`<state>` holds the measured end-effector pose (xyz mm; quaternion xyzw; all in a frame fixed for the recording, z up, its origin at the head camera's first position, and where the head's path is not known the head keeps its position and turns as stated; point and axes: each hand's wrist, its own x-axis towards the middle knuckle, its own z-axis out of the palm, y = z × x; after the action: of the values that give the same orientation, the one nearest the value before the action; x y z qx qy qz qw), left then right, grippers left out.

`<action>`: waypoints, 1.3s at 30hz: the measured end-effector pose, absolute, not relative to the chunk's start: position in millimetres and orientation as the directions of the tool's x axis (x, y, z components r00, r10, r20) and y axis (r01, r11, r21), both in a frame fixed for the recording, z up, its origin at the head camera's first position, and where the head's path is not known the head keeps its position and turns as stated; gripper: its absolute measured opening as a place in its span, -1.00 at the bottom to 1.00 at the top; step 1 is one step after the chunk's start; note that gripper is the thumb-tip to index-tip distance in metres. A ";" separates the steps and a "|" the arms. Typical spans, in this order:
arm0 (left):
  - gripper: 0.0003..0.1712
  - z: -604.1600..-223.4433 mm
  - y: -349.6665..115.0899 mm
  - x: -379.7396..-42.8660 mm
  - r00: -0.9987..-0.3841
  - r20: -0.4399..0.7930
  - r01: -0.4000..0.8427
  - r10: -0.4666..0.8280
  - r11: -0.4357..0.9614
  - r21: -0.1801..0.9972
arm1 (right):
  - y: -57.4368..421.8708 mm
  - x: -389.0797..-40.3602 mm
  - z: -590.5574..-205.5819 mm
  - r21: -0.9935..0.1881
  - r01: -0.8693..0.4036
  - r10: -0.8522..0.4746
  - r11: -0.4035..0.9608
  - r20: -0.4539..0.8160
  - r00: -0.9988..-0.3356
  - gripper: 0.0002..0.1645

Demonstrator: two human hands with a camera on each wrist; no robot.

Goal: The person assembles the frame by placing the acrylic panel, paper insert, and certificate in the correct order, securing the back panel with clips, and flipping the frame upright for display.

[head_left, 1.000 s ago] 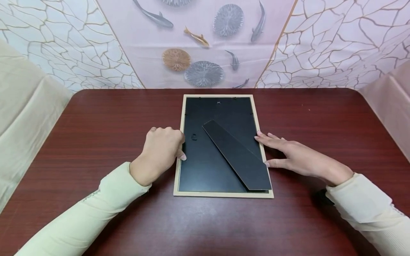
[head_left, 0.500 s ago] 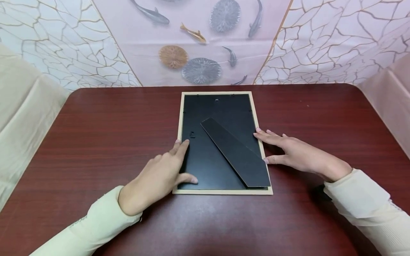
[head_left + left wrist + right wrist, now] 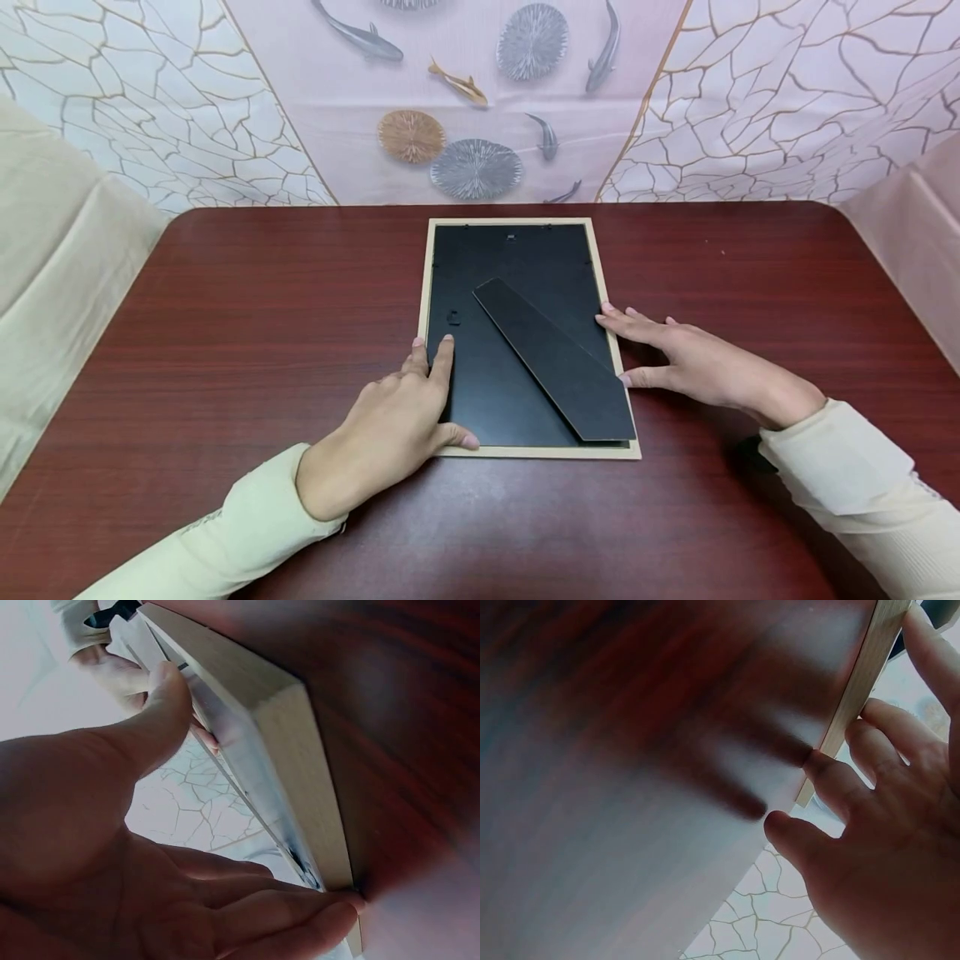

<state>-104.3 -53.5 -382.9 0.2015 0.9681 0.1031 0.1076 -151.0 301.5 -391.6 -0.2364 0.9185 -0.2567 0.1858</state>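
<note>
A picture frame (image 3: 525,452) with a pale wooden rim lies face down, its black backing board (image 3: 498,383) showing. Slanting across the backing is a black easel stand leg (image 3: 555,358), its wide end over the lower right corner. My left hand (image 3: 390,425) is at the lower left corner, fingers extended along the left side and thumb over the bottom rim. In the left wrist view, fingertips (image 3: 341,911) touch the rim's outer side. On the right, my right hand (image 3: 697,367) rests its fingertips and thumb against the right rim, fingers spread and nearly straight.
The frame lies on a dark red-brown wooden table (image 3: 262,317). Behind the table hangs a patterned cloth (image 3: 480,108) with fish and cracked-line designs. Small metal tabs hold the backing edge, and a small hanger (image 3: 453,318) sits on its left.
My left hand has uncurled from the frame's left edge and slid down toward the lower left corner, thumb now over the bottom rim. The right hand stays against the right rim.
</note>
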 end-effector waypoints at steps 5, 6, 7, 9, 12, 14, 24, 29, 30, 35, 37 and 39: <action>0.35 -380.0 -50.5 -105.1 -0.899 -0.206 0.335 0.386 0.910 0.243 | 301.4 -151.2 -391.8 -0.564 -0.337 -0.532 0.754 -0.223 -0.817 -0.05; 0.35 -379.7 -50.0 -105.2 -0.900 -0.212 0.330 0.381 0.913 0.240 | 301.4 -151.2 -391.7 -0.564 -0.335 -0.531 0.755 -0.225 -0.817 -0.05; 0.35 -379.1 -49.6 -105.1 -0.900 -0.213 0.330 0.380 0.914 0.236 | 301.4 -151.3 -391.7 -0.565 -0.333 -0.530 0.755 -0.226 -0.818 -0.05; 0.34 -378.4 -48.5 -104.9 -0.903 -0.207 0.330 0.377 0.916 0.229 | 301.3 -151.6 -391.3 -0.565 -0.330 -0.528 0.757 -0.229 -0.818 -0.05; 0.34 -377.7 -46.5 -104.9 -0.906 -0.203 0.329 0.371 0.920 0.213 | 301.4 -151.6 -391.4 -0.563 -0.331 -0.528 0.757 -0.230 -0.817 -0.05; 0.34 -377.7 -44.8 -105.2 -0.908 -0.198 0.331 0.369 0.922 0.201 | 301.3 -151.6 -391.5 -0.560 -0.333 -0.529 0.758 -0.231 -0.817 -0.05; 0.28 -379.4 -35.0 -103.7 -0.920 -0.173 0.345 0.351 0.936 0.066 | 302.2 -149.9 -391.3 -0.580 -0.322 -0.531 0.749 -0.232 -0.815 -0.06; 0.24 -378.1 -33.8 -101.1 -0.929 -0.137 0.345 0.344 0.938 0.017 | 300.7 -150.9 -389.2 -0.582 -0.329 -0.536 0.744 -0.227 -0.813 -0.06; 0.22 -377.9 -34.3 -100.7 -0.928 -0.132 0.350 0.348 0.937 0.014 | 300.8 -150.7 -389.0 -0.580 -0.332 -0.537 0.744 -0.224 -0.813 -0.06; 0.16 -378.0 -41.5 -97.3 -0.908 -0.128 0.394 0.399 0.917 0.058 | 302.6 -147.0 -389.6 -0.572 -0.340 -0.537 0.746 -0.215 -0.816 -0.07; 0.14 -379.1 -46.5 -95.9 -0.899 -0.130 0.409 0.419 0.907 0.098 | 302.0 -144.2 -389.9 -0.570 -0.342 -0.536 0.747 -0.213 -0.817 -0.07; 0.15 -379.9 -51.8 -94.3 -0.890 -0.131 0.418 0.436 0.897 0.146 | 300.6 -141.1 -389.5 -0.562 -0.348 -0.535 0.750 -0.207 -0.819 -0.07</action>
<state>-94.3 -51.8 -379.9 0.2200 0.9705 0.0572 0.0803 -141.1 300.6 -389.5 -0.2406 0.9179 -0.2586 0.1807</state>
